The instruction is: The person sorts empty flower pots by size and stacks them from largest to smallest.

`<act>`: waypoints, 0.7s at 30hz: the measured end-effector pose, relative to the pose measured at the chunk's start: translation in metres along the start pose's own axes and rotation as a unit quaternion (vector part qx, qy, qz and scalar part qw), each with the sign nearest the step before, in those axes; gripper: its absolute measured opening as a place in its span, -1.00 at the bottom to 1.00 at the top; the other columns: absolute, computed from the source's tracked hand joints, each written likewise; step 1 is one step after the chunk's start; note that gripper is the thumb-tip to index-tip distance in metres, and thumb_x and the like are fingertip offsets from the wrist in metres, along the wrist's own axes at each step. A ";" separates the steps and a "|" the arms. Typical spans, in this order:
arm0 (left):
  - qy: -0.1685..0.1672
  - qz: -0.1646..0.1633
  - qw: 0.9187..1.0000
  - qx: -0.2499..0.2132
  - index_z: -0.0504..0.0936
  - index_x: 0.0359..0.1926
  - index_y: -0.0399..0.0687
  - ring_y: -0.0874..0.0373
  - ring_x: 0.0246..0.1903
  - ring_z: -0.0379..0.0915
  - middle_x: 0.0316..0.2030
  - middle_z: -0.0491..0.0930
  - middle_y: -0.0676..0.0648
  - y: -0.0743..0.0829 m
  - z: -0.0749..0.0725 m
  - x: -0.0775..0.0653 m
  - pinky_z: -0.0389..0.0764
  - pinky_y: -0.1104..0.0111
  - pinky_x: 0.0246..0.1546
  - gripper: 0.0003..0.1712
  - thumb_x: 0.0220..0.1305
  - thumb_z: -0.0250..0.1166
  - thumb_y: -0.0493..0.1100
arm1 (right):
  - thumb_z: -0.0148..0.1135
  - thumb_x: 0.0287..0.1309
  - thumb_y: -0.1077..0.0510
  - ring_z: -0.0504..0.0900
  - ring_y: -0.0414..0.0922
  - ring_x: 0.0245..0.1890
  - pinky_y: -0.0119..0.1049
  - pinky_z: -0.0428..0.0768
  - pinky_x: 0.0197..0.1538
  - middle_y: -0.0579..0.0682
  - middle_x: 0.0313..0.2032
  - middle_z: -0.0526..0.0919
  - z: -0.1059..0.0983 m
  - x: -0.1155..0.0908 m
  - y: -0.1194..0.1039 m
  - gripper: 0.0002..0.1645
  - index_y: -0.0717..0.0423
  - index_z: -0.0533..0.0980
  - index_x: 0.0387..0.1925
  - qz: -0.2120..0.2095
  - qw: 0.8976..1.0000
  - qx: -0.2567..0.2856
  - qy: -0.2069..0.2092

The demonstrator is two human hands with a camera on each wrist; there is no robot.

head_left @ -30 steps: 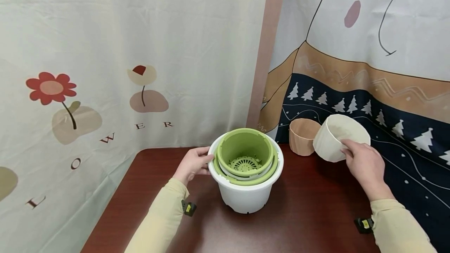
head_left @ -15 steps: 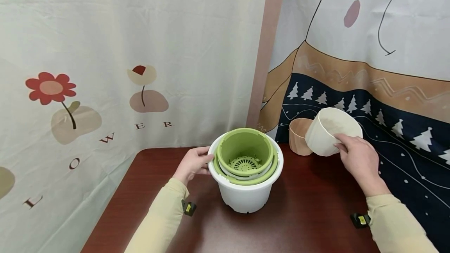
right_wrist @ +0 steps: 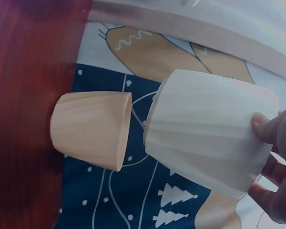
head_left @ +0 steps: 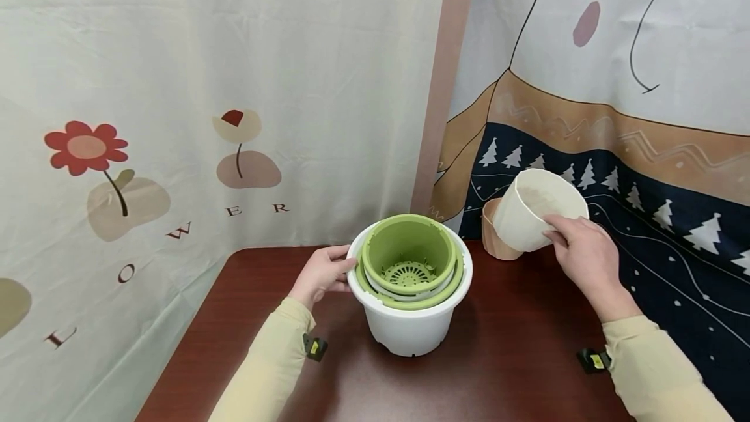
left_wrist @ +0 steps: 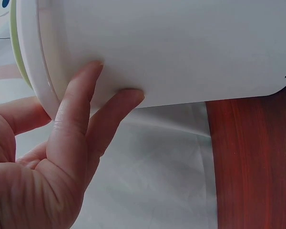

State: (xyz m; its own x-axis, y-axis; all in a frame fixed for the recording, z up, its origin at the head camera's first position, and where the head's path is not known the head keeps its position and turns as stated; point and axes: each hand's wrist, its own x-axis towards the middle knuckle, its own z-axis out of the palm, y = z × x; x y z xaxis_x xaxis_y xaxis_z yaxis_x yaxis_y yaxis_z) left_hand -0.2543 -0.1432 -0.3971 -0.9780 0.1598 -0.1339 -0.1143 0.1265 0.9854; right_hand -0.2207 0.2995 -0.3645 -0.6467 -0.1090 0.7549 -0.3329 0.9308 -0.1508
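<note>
My left hand (head_left: pixel 321 275) pinches the left rim of a big white flower pot (head_left: pixel 410 331), thumb over the lip and fingers against its outer wall (left_wrist: pixel 171 52). Nested inside that pot are green and white pots, the innermost a green one (head_left: pixel 408 249) with a slotted bottom. On the right, my right hand (head_left: pixel 586 259) grips a cream ribbed flower pot (head_left: pixel 521 220) by its rim and holds it tilted in the air. Below and behind it a peach ribbed flower pot (head_left: pixel 498 243) stands upright on the table, partly hidden in the head view; the right wrist view shows a gap between the two (right_wrist: pixel 93 129).
The dark red wooden table (head_left: pixel 498 357) ends at the back against a pale curtain (head_left: pixel 328 116) with flower prints. A navy cloth (head_left: pixel 674 279) with white trees hangs along the right side, close to the right hand.
My right hand has lifted the cream flower pot and carried it left, so that it now covers more of the peach pot. The left hand and the nested pots stay put.
</note>
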 end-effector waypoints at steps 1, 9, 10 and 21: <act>0.000 0.000 1.000 0.000 0.42 0.32 -0.37 0.00 -0.40 0.67 -0.17 0.66 -0.30 0.000 0.000 0.000 0.75 0.14 -0.41 -0.50 0.39 0.20 -0.37 | 0.45 -0.03 0.38 0.56 0.17 -0.38 0.13 0.51 -0.25 0.22 -0.40 0.68 -0.001 0.001 -0.001 -0.64 0.15 0.64 -0.13 -0.001 1.000 0.002 0.000; -0.002 0.002 1.000 -0.002 0.41 0.33 -0.38 -0.01 -0.39 0.67 -0.16 0.66 -0.30 0.000 0.000 0.000 0.75 0.13 -0.40 -0.49 0.39 0.19 -0.37 | 0.45 -0.03 0.39 0.56 0.18 -0.38 0.11 0.54 -0.22 0.19 -0.36 0.70 -0.006 0.012 -0.012 -0.63 0.14 0.64 -0.12 -0.019 1.000 0.010 0.004; -0.001 0.002 1.000 -0.002 0.41 0.33 -0.38 -0.01 -0.39 0.67 -0.17 0.66 -0.30 0.000 0.001 -0.001 0.75 0.13 -0.40 -0.49 0.39 0.19 -0.37 | 0.45 -0.04 0.39 0.57 0.19 -0.37 0.12 0.55 -0.20 0.19 -0.35 0.70 -0.006 0.014 -0.013 -0.63 0.14 0.64 -0.13 -0.023 1.000 0.012 0.007; -0.001 0.002 1.000 -0.001 0.41 0.32 -0.38 -0.01 -0.40 0.67 -0.17 0.66 -0.30 0.001 0.001 -0.001 0.75 0.13 -0.41 -0.50 0.39 0.19 -0.37 | 0.49 -0.10 0.41 0.65 0.17 -0.23 0.16 0.51 0.13 0.15 -0.30 0.73 -0.008 0.025 -0.030 -0.62 0.14 0.66 -0.16 -0.063 0.997 0.042 0.020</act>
State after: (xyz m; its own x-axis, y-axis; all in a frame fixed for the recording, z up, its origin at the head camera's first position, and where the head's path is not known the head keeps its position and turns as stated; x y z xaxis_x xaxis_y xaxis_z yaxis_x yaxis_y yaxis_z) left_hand -0.2535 -0.1426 -0.3965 -0.9779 0.1630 -0.1310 -0.1114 0.1243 0.9860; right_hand -0.2214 0.2714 -0.3361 -0.5695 -0.2080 0.7953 -0.4671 0.8779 -0.1049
